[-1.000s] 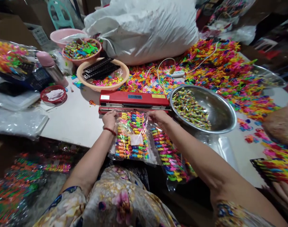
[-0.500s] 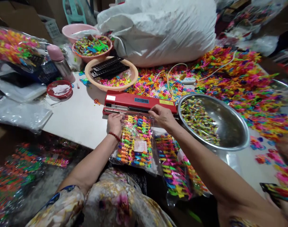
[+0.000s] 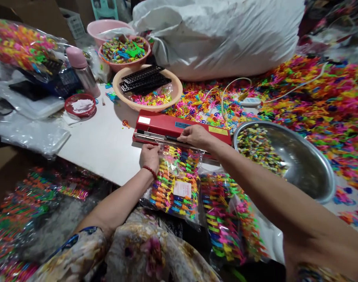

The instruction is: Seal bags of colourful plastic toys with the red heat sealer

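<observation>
A red bag sealer (image 3: 163,119) lies across the table in front of me. Along its near edge lies a clear plastic bag (image 3: 183,190) of colourful small plastic toys, with a white label showing on it. My left hand (image 3: 151,158), a beaded bracelet at its wrist, pinches the bag's upper left corner close to the sealer. My right hand (image 3: 196,137) is over the sealer's middle, its fingertips closed on a black handle (image 3: 171,138) at the sealing bar. A second filled bag (image 3: 223,219) hangs at the table edge, to the right.
A steel bowl (image 3: 328,172) with small pieces stands right of the sealer. Behind it are a peach basin (image 3: 179,88) with black racks, loose toys (image 3: 308,109) and a big white sack (image 3: 226,39). A red basket (image 3: 86,113) and a flask (image 3: 86,78) stand left.
My right hand has gone from the bag's upper right corner to the sealer's black handle. My left hand stays at the bag's corner. The view has shifted, and a co-worker's hand at right has left it.
</observation>
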Action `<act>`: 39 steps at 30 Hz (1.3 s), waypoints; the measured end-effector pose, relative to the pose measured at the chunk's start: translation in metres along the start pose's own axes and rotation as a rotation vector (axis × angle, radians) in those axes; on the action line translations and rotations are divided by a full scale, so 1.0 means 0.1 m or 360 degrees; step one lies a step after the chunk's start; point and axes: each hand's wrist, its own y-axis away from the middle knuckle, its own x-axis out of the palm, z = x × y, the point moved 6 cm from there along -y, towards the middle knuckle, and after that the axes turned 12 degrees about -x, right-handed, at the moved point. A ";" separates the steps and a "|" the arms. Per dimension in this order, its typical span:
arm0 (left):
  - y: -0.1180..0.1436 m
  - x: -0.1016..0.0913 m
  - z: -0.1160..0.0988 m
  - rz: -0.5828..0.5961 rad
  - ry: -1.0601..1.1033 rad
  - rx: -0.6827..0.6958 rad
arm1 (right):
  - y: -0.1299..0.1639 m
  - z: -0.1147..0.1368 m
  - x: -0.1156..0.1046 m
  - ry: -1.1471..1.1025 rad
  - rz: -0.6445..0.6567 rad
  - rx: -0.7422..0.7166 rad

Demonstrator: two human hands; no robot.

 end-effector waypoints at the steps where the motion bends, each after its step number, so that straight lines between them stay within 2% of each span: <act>1: 0.00 0.01 0.01 -0.0007 -0.0001 -0.0016 | 0.00 0.01 0.00 0.0018 0.0012 -0.0001; 6: 0.01 0.02 0.02 -0.0015 0.0064 -0.0114 | -0.04 0.03 -0.01 0.0049 0.0060 -0.0006; 9: 0.04 -0.04 0.03 0.0088 0.0027 -0.0239 | -0.05 0.02 -0.03 0.0063 0.0081 0.0035; 15: 0.14 -0.08 0.05 0.0695 -0.0266 -0.0465 | -0.05 -0.01 -0.03 -0.0023 0.0076 0.0072; 17: 0.12 -0.05 0.07 0.0783 -0.0279 -0.0530 | -0.05 -0.03 -0.02 -0.0033 0.0065 0.0080; 24: -0.04 0.03 0.03 0.0549 -0.0106 -0.0316 | -0.06 -0.08 0.00 -0.0102 0.0060 0.0070; 30: -0.05 0.09 0.11 0.0288 0.0086 -0.0327 | -0.08 -0.10 -0.01 -0.0131 0.0071 0.0074; 39: 0.01 0.16 0.08 0.0033 0.0026 -0.0289 | -0.06 -0.06 0.02 -0.0079 0.0124 0.0074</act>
